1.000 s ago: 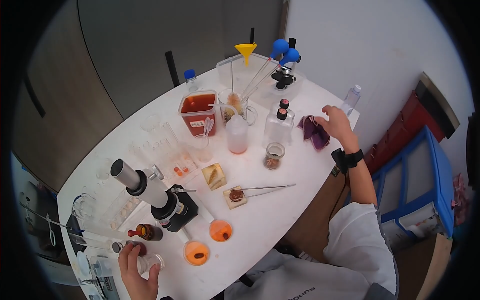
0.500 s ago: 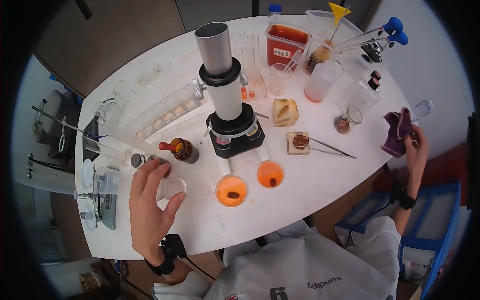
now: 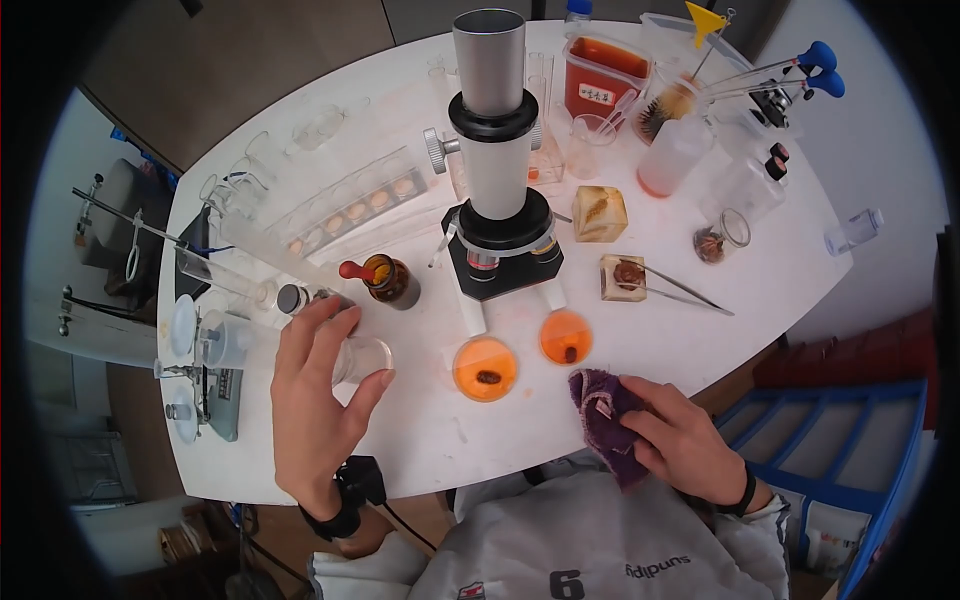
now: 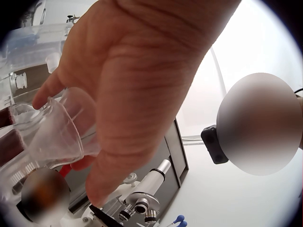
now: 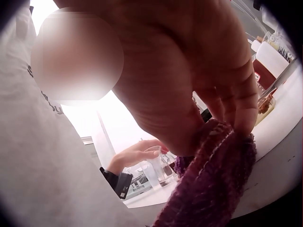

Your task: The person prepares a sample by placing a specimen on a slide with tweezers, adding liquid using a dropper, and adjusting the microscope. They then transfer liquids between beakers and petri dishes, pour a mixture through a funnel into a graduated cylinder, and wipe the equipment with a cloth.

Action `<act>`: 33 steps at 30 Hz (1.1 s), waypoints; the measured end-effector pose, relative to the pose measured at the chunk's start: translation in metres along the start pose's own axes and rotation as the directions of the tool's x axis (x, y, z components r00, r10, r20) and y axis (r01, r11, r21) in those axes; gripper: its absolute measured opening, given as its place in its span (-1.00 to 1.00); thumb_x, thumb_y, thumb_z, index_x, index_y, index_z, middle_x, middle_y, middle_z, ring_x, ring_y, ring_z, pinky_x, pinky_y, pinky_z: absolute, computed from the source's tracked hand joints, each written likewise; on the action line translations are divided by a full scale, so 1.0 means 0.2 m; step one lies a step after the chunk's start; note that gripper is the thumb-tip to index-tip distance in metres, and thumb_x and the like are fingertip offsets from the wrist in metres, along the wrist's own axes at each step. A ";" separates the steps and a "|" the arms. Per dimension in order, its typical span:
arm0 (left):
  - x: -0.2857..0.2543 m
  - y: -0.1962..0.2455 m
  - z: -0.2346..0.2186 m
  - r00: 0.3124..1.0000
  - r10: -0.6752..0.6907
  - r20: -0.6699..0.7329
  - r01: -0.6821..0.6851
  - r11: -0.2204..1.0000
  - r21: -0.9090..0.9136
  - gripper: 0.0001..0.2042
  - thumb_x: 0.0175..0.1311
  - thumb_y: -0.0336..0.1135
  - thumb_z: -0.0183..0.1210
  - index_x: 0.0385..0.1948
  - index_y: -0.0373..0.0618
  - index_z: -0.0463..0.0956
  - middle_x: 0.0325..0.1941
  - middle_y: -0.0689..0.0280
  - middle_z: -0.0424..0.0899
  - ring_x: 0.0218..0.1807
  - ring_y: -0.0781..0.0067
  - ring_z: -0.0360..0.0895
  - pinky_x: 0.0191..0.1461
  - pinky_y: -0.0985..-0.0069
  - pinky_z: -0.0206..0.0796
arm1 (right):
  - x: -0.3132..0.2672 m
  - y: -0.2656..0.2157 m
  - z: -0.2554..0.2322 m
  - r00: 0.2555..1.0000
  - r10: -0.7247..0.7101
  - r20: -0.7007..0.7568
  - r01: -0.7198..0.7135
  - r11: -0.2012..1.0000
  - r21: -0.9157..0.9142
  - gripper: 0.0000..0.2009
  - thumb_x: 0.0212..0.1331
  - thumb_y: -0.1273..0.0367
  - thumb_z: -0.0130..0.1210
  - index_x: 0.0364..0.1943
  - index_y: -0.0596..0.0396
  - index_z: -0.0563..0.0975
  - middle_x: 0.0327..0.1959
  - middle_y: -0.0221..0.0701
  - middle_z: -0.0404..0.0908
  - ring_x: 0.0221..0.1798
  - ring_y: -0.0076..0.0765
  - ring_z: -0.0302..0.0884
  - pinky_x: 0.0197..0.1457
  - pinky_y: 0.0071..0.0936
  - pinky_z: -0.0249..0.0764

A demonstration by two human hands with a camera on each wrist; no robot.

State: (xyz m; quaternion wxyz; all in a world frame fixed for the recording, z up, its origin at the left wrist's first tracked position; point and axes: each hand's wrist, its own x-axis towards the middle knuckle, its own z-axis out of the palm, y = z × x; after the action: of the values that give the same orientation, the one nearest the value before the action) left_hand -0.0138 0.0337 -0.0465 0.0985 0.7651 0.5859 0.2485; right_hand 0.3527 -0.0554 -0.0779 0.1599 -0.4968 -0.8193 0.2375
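Note:
Thumb and fingers of my left hand curl round a clear glass vessel at the table's left side. Up close in the left wrist view, this glass has a flared, cone-like wall, partly hidden by the fingers. Just beyond it are a dark-capped small bottle and a brown dropper bottle with a red bulb. My right hand pinches a folded purple cloth over the front edge of the table; its rough, stitched weave shows in the right wrist view.
A microscope stands mid-table, with two orange dishes in front. Right of it lie a resin-like block and tweezers; behind are a wash bottle and a red-filled tub. A balance stands far left.
The right hand took hold of the purple cloth at the far right and brought it left and nearer to the body. The left hand stays at the glass. The head view has swung left.

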 end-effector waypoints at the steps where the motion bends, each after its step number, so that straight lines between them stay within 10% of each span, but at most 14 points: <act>1: 0.00 0.00 0.00 1.000 0.001 -0.002 -0.001 1.000 0.000 -0.41 -0.07 -0.45 0.51 0.12 -0.16 0.57 0.28 0.09 0.55 0.32 -0.09 0.48 0.30 0.17 0.41 | 0.01 0.00 0.00 0.999 -0.024 0.026 0.024 1.000 -0.015 -0.59 -0.12 0.57 0.33 -0.07 0.16 0.59 0.32 -0.09 0.47 -0.04 0.06 0.56 -0.01 -0.18 0.60; 33: 0.00 -0.01 0.00 1.000 0.008 -0.013 -0.008 1.000 -0.003 -0.40 -0.09 -0.47 0.51 0.12 -0.16 0.57 0.28 0.10 0.55 0.31 -0.09 0.48 0.30 0.15 0.39 | 0.27 -0.09 0.12 0.884 -0.419 0.207 0.444 0.892 -0.088 -0.70 -0.16 0.43 0.32 -0.25 0.08 0.55 0.27 -0.29 0.58 -0.13 -0.27 0.43 -0.10 -0.39 0.58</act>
State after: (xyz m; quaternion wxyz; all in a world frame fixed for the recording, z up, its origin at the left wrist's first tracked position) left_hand -0.0157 0.0341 -0.0473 0.0950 0.7656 0.5830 0.2549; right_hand 0.3029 -0.0196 -0.0858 0.0997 -0.2873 -0.9344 0.1854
